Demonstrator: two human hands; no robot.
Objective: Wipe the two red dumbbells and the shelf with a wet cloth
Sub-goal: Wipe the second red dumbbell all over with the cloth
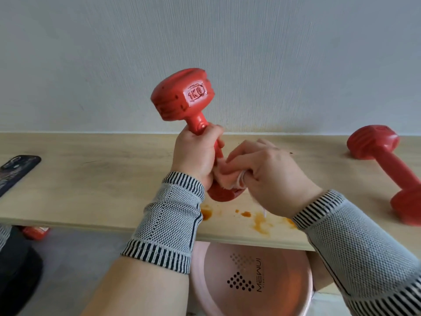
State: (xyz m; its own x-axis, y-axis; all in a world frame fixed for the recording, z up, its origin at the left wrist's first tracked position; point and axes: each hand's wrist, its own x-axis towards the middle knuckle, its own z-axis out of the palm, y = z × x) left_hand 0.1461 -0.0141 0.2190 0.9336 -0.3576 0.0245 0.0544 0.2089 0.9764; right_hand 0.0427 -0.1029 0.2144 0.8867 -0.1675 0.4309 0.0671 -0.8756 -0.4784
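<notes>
My left hand (196, 153) grips the handle of a red dumbbell (182, 96) marked 1KG, holding it nearly upright above the wooden shelf (91, 179). My right hand (266, 174) pinches a pale pink cloth (225, 176) against the dumbbell's lower end, which is mostly hidden behind hands and cloth. The second red dumbbell (387, 169) lies on the shelf at the far right. Orange stains (257, 220) mark the shelf's front edge below my hands.
A dark phone (16, 172) lies at the shelf's left end. A pink basin (250, 281) sits on the floor under the shelf. A small red object (35, 231) shows below the shelf at left, beside a dark shape (16, 270). A textured wall backs the shelf.
</notes>
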